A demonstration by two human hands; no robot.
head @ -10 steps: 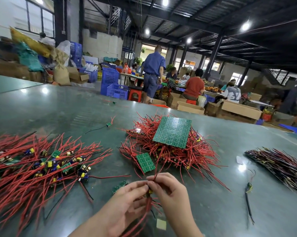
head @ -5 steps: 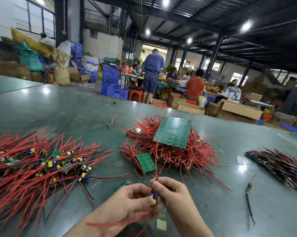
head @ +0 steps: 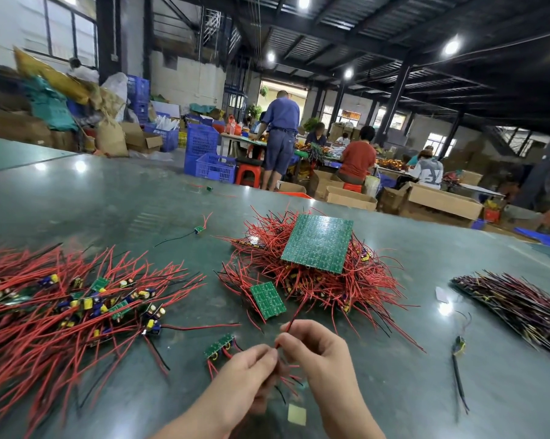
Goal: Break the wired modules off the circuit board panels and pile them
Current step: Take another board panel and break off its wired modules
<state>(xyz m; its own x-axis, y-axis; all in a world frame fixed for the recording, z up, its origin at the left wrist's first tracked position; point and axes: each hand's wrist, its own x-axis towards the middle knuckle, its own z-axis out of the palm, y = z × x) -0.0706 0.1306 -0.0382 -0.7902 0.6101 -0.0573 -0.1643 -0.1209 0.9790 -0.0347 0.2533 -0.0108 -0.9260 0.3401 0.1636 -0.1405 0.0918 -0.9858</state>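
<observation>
My left hand (head: 248,372) and my right hand (head: 315,353) meet near the table's front edge and pinch a small wired module between their fingertips; a red wire (head: 291,323) sticks up from the grip, and the module itself is mostly hidden. A short green strip of modules (head: 219,344) lies just left of my left hand. A large green panel (head: 318,243) rests on a heap of red-wired panels (head: 330,286) in the middle, with a smaller panel piece (head: 268,300) at the heap's near edge. A pile of separated modules (head: 67,305) spreads at the left.
A bundle of dark wires (head: 520,305) lies at the right. Single loose modules lie at the right (head: 459,346) and farther back (head: 199,229). A small yellow square (head: 297,415) lies between my forearms. Several people work at tables beyond the green table (head: 109,201).
My hands have turned the piece; the blue and yellow part seen between my fingers half a second ago is now hidden. The short green strip now shows beside my left hand.
</observation>
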